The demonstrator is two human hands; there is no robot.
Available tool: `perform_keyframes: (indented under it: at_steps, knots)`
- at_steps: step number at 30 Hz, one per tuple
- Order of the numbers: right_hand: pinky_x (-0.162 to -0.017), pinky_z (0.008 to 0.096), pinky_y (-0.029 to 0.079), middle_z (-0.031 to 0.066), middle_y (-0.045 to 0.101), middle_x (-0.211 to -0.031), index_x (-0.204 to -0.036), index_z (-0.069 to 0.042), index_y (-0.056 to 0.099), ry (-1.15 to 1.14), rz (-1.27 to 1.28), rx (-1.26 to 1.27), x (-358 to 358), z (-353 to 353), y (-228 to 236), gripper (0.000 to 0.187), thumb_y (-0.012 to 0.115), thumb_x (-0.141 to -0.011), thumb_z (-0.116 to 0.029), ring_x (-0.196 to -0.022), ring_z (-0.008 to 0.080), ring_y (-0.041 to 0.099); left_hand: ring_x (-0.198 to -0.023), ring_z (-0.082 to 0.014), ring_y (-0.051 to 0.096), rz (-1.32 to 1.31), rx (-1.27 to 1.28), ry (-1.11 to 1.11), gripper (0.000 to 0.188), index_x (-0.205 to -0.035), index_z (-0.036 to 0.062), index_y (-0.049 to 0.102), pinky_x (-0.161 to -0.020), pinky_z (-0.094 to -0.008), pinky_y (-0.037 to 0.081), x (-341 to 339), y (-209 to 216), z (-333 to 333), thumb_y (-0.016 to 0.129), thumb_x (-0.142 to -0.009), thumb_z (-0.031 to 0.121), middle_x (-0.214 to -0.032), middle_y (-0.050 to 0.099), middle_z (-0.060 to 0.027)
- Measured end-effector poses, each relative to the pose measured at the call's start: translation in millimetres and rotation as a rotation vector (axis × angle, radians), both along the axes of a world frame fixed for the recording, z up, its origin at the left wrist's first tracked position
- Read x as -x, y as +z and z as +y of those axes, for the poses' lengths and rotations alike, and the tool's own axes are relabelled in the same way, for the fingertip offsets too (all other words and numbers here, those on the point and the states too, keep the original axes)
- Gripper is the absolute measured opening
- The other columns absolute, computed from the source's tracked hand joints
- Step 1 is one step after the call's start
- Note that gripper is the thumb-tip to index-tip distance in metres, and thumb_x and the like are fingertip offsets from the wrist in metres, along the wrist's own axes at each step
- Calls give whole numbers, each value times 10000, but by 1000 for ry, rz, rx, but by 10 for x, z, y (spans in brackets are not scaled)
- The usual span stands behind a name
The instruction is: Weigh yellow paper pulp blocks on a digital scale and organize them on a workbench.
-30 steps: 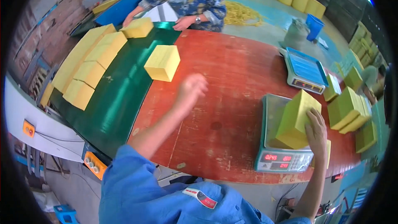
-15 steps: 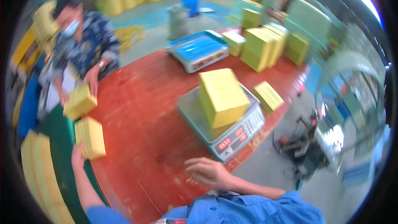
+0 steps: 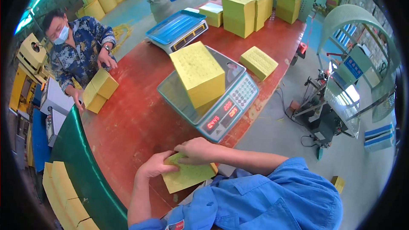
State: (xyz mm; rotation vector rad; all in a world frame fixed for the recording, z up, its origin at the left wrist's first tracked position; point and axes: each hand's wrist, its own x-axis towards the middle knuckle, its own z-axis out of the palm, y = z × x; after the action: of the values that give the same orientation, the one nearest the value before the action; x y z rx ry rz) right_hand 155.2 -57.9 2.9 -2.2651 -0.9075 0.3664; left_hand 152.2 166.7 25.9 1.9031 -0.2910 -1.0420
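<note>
Close in front of my body, both hands are on a stack of yellow paper sheets (image 3: 187,176) at the table's near edge. My left hand (image 3: 154,165) grips its left side, thumb and fingers at the corner. My right hand (image 3: 199,150) bends over the far edge, its fingers curled down onto the top sheet and partly hidden. Just beyond them stands a digital scale (image 3: 170,96) with lit red figures, bearing a tall yellow paper block (image 3: 200,72). A smaller yellow stack (image 3: 259,62) lies right of the scale.
Across the red table (image 3: 123,121), a masked co-worker (image 3: 81,49) has hands at yellow blocks (image 3: 101,89). A blue-topped scale (image 3: 177,30) and several tall blocks (image 3: 238,15) stand farther back. A green curved surface (image 3: 76,145) borders the left; a machine (image 3: 328,115) stands right.
My left hand has brought a yellow stack from the table's left edge to in front of me. My right hand has come onto it. The co-worker's hands have shifted around their blocks.
</note>
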Motion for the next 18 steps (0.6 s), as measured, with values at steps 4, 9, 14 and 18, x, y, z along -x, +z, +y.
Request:
perform_keyframes:
  at_steps: [4, 9, 14, 18]
  knots:
    - [-714, 470, 528, 186, 691, -859, -1067, -19, 620, 122, 7, 115, -23, -115, 20, 450, 582, -878, -426, -813, 376, 673, -1176, -235, 553, -309, -37, 319, 626, -1357, -9, 498, -1010, -342, 423, 470, -17, -31, 705, -778, 105, -1288, 578, -122]
    - [-713, 469, 531, 182, 695, -829, -979, -28, 648, 216, -16, 130, -105, -150, -35, 438, 602, -852, -444, -807, 359, 683, -908, -151, 574, -426, 405, 1710, 228, -1000, 50, 576, -782, -310, 497, 1798, -496, -554, 510, -965, 266, -995, 622, -62]
    - [-730, 476, 531, 191, 694, -864, -979, -9, 632, 283, -21, 116, -130, -168, -55, 473, 586, -865, -466, -832, 360, 682, -1293, -335, 439, 250, 651, 1768, 820, -1464, 79, 315, -1055, -510, 352, 2154, -1086, -1299, 435, -913, 674, -1423, 432, -175]
    - [-739, 479, 532, 202, 692, -882, -992, 8, 617, 330, -28, 80, -6, -207, -71, 484, 576, -874, -460, -844, 365, 681, -1330, -322, 412, 90, 1079, 1718, 884, -1488, 72, 287, -1097, -496, 306, 2057, -1219, -1543, 394, -899, 722, -1480, 389, -147]
